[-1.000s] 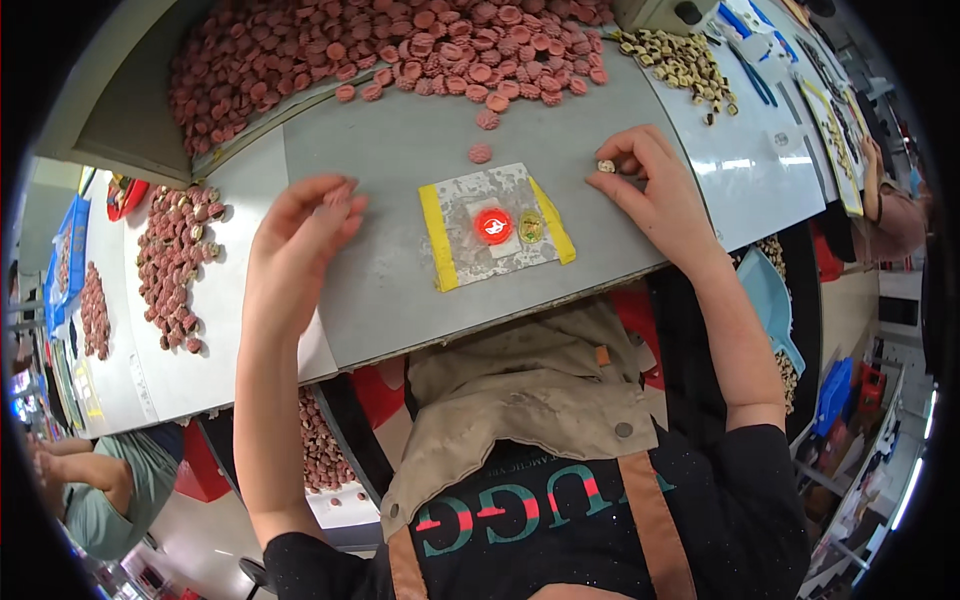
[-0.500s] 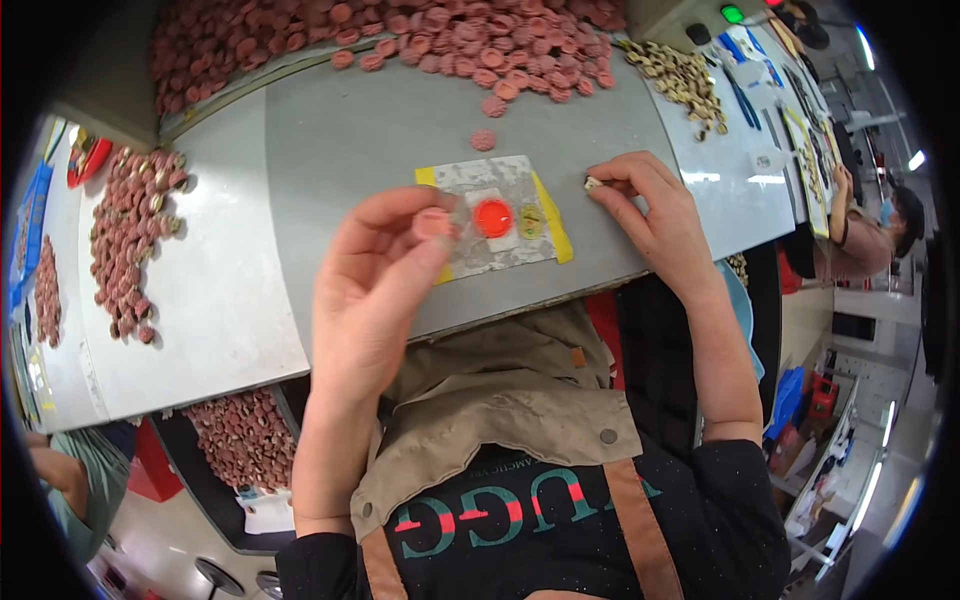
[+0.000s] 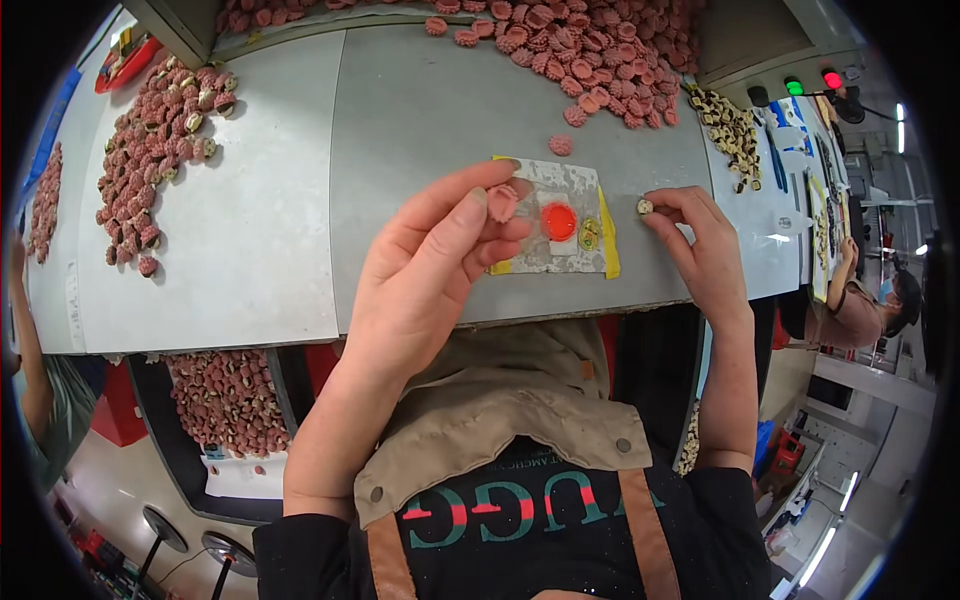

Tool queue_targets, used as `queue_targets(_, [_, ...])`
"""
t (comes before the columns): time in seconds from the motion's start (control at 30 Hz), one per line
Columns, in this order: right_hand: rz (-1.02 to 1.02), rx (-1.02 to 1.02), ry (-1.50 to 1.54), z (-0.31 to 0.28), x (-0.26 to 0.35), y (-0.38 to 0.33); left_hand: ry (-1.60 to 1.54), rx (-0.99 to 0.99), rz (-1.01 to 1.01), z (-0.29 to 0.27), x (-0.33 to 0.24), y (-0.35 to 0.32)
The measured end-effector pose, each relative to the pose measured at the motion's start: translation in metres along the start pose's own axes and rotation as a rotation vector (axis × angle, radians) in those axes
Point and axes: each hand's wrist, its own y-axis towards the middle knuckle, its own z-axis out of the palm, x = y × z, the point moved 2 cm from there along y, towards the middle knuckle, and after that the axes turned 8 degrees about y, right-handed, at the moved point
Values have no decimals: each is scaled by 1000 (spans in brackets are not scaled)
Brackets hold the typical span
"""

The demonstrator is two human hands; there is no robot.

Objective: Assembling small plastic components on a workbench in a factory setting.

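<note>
Between the thumb and fingertips of my left hand (image 3: 405, 275), a pink, ridged, hollow cup-shaped piece (image 3: 503, 203) is held up, its hollow partly showing. That hand is raised over the left edge of a grey-white mottled sheet (image 3: 570, 178) taped down with yellow strips. A bright red round patch (image 3: 559, 222) lies in the sheet's middle, with a small yellow-green patch (image 3: 590, 235) to its right. To the right of the sheet, my right hand (image 3: 708, 250) pinches a small cream-and-dark piece (image 3: 645, 207) near the tabletop. One loose pink piece (image 3: 560, 146) sits just beyond the sheet.
Pink cups are heaped (image 3: 600, 60) at the back; small cream-and-dark pieces (image 3: 730, 135) lie at the right. Pink pieces with pale filling (image 3: 150, 165) spread at the left, more in a dark bin (image 3: 228, 405) below the table edge. A co-worker (image 3: 860, 310) is at far right.
The view has shifted, so the table sits differently in the picture. My left hand has turned the pink cup so its hollow faces more sideways. Both hands keep their pieces.
</note>
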Motion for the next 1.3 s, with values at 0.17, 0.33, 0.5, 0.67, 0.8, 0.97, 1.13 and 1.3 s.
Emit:
queue_targets(0.17, [-85,19,108,19,38,6,40,-13,33,-2,3,-2])
queue_targets(0.33, [-383,8,-218,39,53,14,55,-5,44,0,2,-1])
queue_targets(0.5, [-344,0,-135,43,56,12,69,9,53,-1,3,-2])
queue_targets(0.67, [-289,35,-76,46,55,13,102,-14,61,0,2,-3])
queue_targets(0.8, [-265,10,-26,51,56,14,128,26,61,-1,3,-2])
queue_targets(0.97, [-392,38,-60,46,56,15,142,34,70,-3,5,-2])
queue_targets(1.13, [-433,9,-79,46,52,19,121,1,60,2,2,-2])
queue_targets(1.3, [-262,-5,133,49,45,14,133,-21,69,4,2,-3])
